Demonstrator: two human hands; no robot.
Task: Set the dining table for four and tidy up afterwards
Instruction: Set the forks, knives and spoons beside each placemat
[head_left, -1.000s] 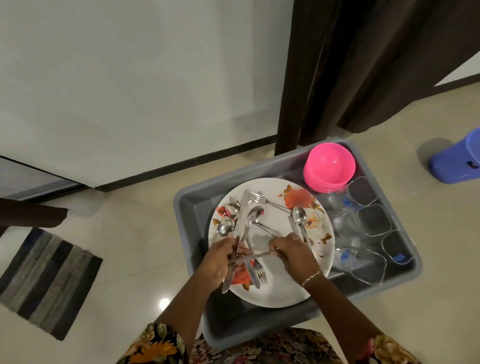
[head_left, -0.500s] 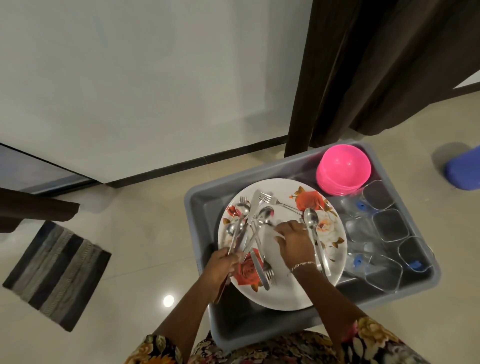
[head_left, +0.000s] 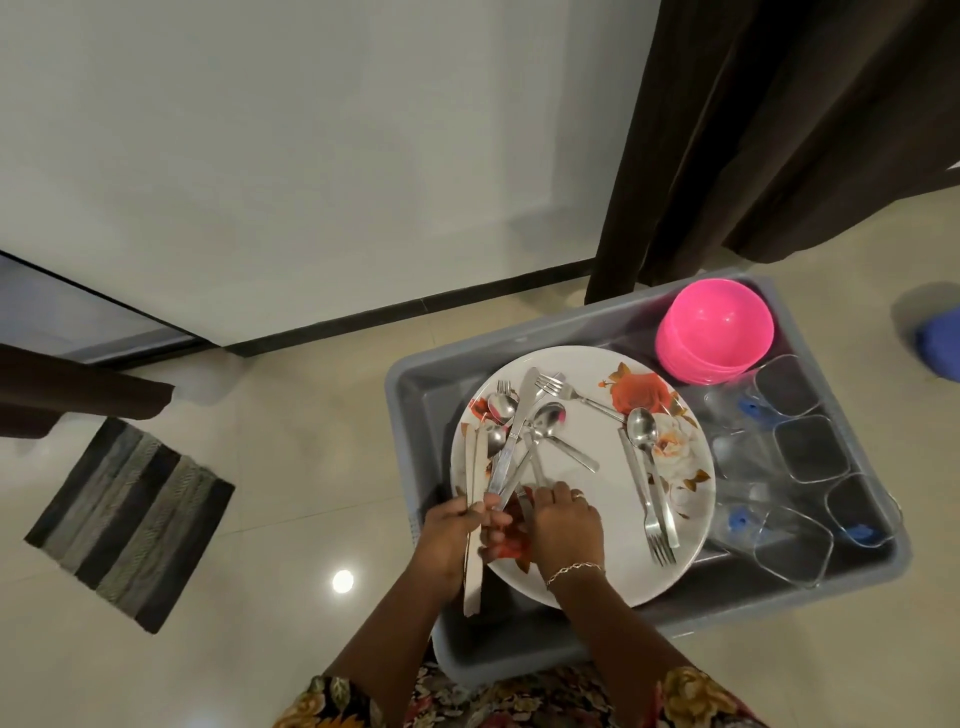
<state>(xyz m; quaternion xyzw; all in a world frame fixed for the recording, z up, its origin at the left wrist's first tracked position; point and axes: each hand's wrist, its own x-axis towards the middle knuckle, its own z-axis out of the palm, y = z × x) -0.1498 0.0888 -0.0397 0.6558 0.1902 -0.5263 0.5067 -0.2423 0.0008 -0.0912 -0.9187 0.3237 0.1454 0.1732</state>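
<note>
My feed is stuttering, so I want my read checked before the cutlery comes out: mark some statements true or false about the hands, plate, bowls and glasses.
1. The left hand grips a bundle of steel cutlery at the left edge of the white floral round plate. True.
2. The stack of pink plastic bowls sits on that plate. False: it sits in the far corner of the grey plastic tub, beside the plate.
3. A steel spoon and a steel fork lie loose on the plate's right side, apart from the right hand. True.
4. The clear square glasses stand upright on the floor. False: they lie on their sides inside the tub.
</note>
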